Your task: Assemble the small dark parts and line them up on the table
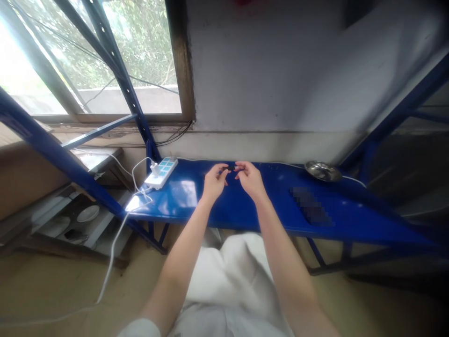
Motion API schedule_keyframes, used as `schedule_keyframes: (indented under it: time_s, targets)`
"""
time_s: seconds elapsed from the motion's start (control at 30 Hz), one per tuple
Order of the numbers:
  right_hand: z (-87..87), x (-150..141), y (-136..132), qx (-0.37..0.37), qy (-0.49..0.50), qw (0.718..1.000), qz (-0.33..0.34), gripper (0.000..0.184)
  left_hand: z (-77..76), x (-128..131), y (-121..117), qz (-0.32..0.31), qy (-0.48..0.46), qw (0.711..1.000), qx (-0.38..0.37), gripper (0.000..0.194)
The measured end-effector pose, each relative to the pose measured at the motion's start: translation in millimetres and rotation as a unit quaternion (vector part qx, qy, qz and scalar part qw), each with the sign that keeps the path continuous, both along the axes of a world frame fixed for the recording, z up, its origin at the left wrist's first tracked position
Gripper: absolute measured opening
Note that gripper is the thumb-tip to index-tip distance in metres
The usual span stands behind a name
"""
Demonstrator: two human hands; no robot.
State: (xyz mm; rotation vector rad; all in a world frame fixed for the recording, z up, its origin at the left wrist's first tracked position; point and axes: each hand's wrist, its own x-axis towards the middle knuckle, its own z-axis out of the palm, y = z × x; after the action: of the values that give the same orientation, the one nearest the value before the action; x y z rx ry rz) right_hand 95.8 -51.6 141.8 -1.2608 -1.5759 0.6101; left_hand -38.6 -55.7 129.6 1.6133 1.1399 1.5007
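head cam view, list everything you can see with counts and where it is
blue metal shelf: 1, blue, across the view under the hands
power strip: 1, white with blue switches, left end of shelf
plug: 1, white, in the power strip
cable: 1, white, hanging from shelf toward floor
steel dish: 1, silver, back right of shelf
blurred patch: 1, dark, right on shelf, unreadable
plates: 2, white, lower left below shelf
window: 1, brown frame, upper left
wall: 1, grey-white, behind shelf
small black object: 1, black, between fingertips
left hand: 1, at the object
right hand: 1, at the object
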Motion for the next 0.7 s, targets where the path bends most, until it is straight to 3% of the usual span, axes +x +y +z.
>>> schedule_keyframes:
  time_s: [0.13,0.3,0.5,0.7]
  targets:
    - [-2.7,-5.5,-3.9,-0.037,0.144,0.989,-0.015,0.037,11.7,2.0,-8.0,-0.001,-0.016,1.000,0.010,0.020]
    - [-0.8,-9.7,-13.9,-0.046,0.154,0.987,-0.030,0.050,17.9,5.2,-16.2,-0.023,-0.019,1.000,0.008,0.019]
    - [6.3,-15.5,-20.6,-0.019,0.298,0.954,0.006,0.048,19.8,6.9,-21.8,-0.040,-0.027,0.999,0.001,0.017]
    - [5.4,-18.4,-21.4,-0.003,0.326,0.945,-0.003,0.043,17.7,8.5,-22.7,-0.029,0.003,0.999,0.018,0.014]
